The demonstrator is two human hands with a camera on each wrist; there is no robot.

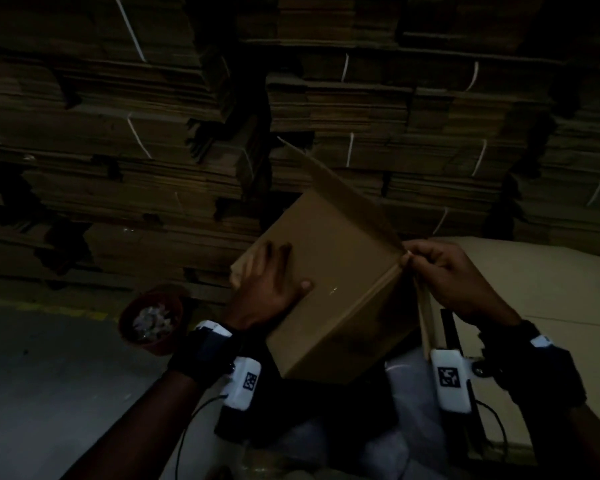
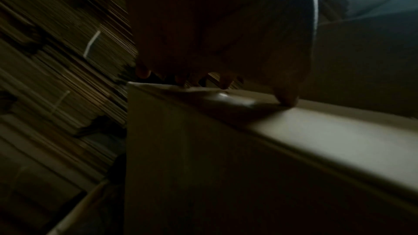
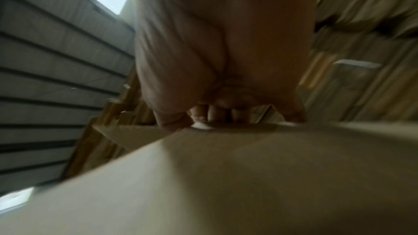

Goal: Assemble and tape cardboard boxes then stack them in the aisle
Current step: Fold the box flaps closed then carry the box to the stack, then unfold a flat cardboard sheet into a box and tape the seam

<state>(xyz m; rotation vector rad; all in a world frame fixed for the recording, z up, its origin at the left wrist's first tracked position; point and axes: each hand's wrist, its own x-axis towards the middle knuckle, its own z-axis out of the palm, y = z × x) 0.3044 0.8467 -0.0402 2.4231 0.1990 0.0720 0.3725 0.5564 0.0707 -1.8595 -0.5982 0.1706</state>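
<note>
A brown cardboard box (image 1: 340,282) is tilted in front of me in the head view, one long flap (image 1: 343,192) standing up along its right edge. My left hand (image 1: 274,275) lies flat on the box's top panel, fingers spread and straight. My right hand (image 1: 440,271) pinches the near corner of the raised flap between thumb and fingers. In the left wrist view the fingertips (image 2: 287,99) press on the box (image 2: 226,158). The right wrist view shows fingers (image 3: 217,113) curled at the edge of the cardboard (image 3: 248,167).
Tall strapped stacks of flat cardboard (image 1: 153,133) fill the background. A reddish tub (image 1: 151,318) holding pale scraps sits on the grey floor at left. A flat cardboard sheet (image 1: 534,292) lies at right, with a white device (image 1: 478,367) beside it.
</note>
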